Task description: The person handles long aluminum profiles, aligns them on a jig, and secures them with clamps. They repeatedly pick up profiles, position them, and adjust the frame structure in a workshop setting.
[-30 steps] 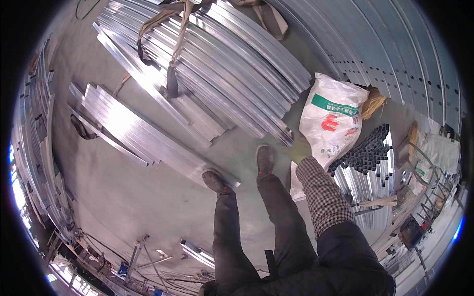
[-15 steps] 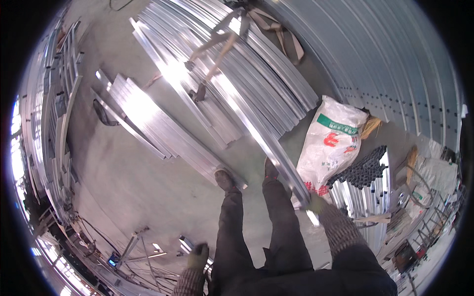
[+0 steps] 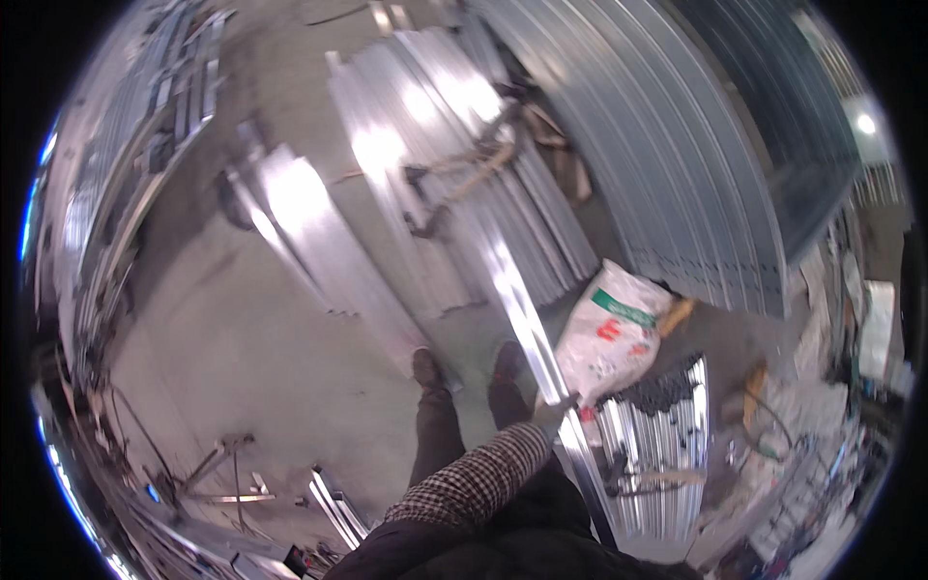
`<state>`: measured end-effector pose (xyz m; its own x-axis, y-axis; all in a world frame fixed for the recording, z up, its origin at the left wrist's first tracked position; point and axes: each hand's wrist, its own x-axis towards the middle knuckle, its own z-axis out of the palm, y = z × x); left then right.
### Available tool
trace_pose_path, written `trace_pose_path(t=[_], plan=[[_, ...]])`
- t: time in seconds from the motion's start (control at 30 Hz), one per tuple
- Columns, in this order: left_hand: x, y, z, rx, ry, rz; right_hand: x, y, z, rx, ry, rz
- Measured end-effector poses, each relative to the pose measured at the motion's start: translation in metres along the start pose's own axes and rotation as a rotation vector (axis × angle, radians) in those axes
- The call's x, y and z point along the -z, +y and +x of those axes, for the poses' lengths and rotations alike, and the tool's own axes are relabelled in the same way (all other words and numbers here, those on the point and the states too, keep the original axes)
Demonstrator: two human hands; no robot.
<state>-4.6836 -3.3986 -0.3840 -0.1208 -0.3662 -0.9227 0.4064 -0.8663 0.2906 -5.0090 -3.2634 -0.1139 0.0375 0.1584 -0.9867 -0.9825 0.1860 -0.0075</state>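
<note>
My left arm, in a checked knit sleeve, reaches across my body from the lower left. At its end my left hand (image 3: pixel 552 417) is closed around a long, shiny metal profile (image 3: pixel 527 324). The profile slants from the stack of metal profiles (image 3: pixel 541 227) on the floor down past my right leg, and its near end runs beside my dark jacket. I cannot see my right hand. A white woven sack (image 3: pixel 609 333) with green and red print lies just right of the held profile.
Straps (image 3: pixel 474 174) lie across the stack. Another bundle of profiles (image 3: pixel 333 237) rests on the floor ahead of my feet. Large ribbed metal sheets (image 3: pixel 667 145) stand at the upper right. Dark-ended metal pieces (image 3: pixel 657 425) lie right of me, and a profile rack (image 3: pixel 145 164) is at far left.
My left hand has come across from the lower left onto the profile. My right hand, which was on the profile, has left view. The view has shifted, showing more of the right side.
</note>
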Motion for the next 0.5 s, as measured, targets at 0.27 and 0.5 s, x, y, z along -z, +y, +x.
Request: trace_pose_path(t=[0.27, 0.5], plan=[[0.048, 0.070, -0.097, 0.020, -0.126, -0.482, 0.134, -0.098, 0.001, 0.084, 0.148, -0.215], [0.210, 0.184, -0.195, -0.318, -0.174, -1.089, 0.216, -0.231, -0.016, 0.158, 0.185, -0.517]])
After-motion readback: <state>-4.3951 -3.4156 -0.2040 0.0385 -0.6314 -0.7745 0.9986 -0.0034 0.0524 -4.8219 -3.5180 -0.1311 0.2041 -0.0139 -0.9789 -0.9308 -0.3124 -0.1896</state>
